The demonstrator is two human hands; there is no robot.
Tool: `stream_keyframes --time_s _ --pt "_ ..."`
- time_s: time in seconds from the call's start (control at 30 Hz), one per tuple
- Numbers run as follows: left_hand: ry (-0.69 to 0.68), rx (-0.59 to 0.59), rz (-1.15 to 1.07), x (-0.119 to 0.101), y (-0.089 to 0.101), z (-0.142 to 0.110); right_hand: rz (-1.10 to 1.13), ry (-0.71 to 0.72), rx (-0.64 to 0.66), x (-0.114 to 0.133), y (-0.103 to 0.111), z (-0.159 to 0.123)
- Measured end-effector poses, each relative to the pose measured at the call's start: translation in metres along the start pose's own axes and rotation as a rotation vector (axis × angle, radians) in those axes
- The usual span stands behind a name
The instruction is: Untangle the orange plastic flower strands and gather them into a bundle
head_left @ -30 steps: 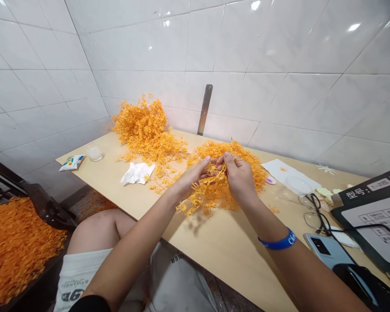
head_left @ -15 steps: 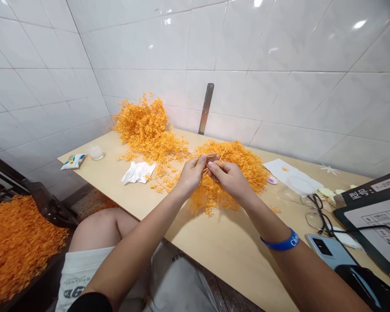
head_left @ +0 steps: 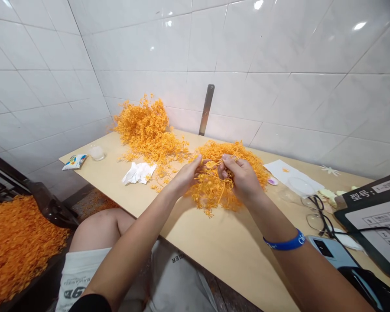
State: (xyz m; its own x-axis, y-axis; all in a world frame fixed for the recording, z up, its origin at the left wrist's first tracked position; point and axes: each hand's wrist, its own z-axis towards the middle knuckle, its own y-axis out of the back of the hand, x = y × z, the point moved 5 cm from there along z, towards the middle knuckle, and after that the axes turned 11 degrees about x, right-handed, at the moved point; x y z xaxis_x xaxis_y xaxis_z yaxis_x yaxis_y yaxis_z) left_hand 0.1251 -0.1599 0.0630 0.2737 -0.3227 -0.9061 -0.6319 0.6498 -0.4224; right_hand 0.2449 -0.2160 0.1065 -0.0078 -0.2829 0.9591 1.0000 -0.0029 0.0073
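A bushy heap of orange dried-looking flower sprigs [head_left: 250,158] lies on the table [head_left: 195,242] in front of me. My right hand [head_left: 243,177] is closed in a pinch on thin orange stems at the heap's near side. To the left, my left hand [head_left: 186,177] has its thumb raised and its fingers stretched out beside and partly behind loose orange blossoms. Some of its fingertips are hidden by the flowers. A second, taller orange bunch [head_left: 143,121] stands at the back left, with loose sprigs trailing toward my left hand.
On the left lie a crumpled tissue [head_left: 139,172], a small glass jar [head_left: 97,152] and a packet [head_left: 74,162]. White paper [head_left: 289,173], eyeglasses [head_left: 320,212], a phone [head_left: 331,251] and a dark box [head_left: 373,216] crowd the right. More orange flowers [head_left: 19,247] fill a container beside the table.
My hands were close together over the stems and have drawn apart. The right moved right with stems in its pinch; the left shifted left and its fingers opened.
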Motion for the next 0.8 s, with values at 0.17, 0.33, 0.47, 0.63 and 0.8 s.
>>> stream_keyframes --time_s 0.17,0.33,0.47,0.63,0.8 --pt "-0.096 0.231 0.031 -0.001 -0.022 -0.002 -0.095 0.04 -0.025 -0.002 -0.002 0.001" --pt "-0.164 -0.014 -0.048 0.0 -0.013 0.002 -0.148 0.124 0.115 0.004 -0.009 -0.003" --pt "-0.143 -0.188 -0.086 0.0 0.004 0.003 -0.011 0.177 0.148 0.008 -0.01 -0.005" --pt "-0.084 -0.125 -0.013 0.001 0.006 0.003 0.133 0.101 -0.048 0.002 0.001 0.0" --pt "0.049 0.059 -0.087 0.008 -0.003 0.001 0.109 0.063 -0.193 0.001 0.011 0.001"
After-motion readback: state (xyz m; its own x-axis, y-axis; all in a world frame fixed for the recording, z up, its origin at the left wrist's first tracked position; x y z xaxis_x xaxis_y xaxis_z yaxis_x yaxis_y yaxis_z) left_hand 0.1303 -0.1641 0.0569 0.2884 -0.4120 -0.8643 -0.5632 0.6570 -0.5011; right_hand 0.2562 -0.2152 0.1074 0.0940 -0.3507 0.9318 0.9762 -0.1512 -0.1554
